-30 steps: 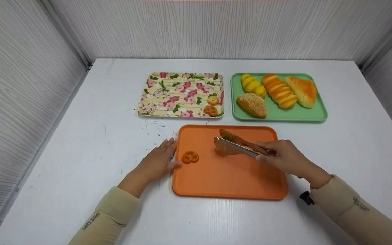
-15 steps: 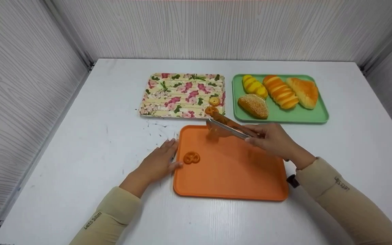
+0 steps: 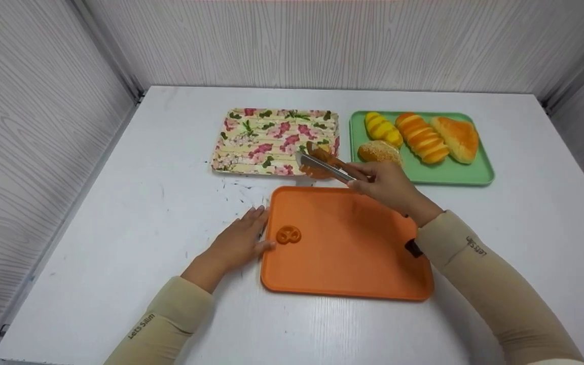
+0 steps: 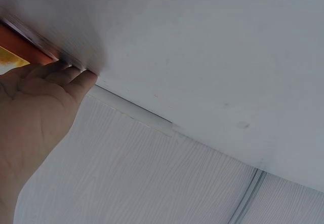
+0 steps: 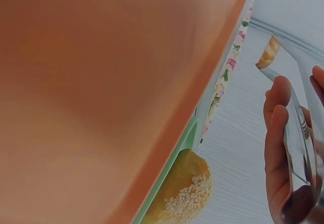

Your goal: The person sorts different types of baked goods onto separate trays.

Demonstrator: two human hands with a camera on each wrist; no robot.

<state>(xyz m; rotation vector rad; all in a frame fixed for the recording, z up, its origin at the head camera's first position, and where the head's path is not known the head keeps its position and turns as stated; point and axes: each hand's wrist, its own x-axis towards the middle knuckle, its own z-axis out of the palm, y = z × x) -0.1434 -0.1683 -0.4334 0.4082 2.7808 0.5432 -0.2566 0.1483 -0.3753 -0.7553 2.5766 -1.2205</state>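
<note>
My right hand (image 3: 391, 186) grips metal tongs (image 3: 325, 167) over the front right corner of the floral tray (image 3: 259, 134). In the right wrist view a small golden-brown baked piece (image 5: 269, 53) sits between the tong tips; its exact kind is unclear. The tongs partly hide a round cookie (image 3: 325, 147) on that tray, and also cover its front corner. My left hand (image 3: 236, 246) rests at the left edge of the orange tray (image 3: 353, 258), fingers extended and thumb at the rim. Near that thumb lies a pretzel (image 3: 289, 234) on the orange tray.
A green tray (image 3: 449, 176) at the back right bears a yellow striped bread (image 3: 383, 130), a striped loaf (image 3: 422, 138), a triangular bread (image 3: 457, 139) and a sesame bun (image 3: 379, 151), partly behind my right hand. Panel walls enclose the white table (image 3: 119, 203).
The right hand has carried the tongs from above the orange tray, away from me and slightly left, to the floral tray's corner. My left hand has stayed at the orange tray's edge.
</note>
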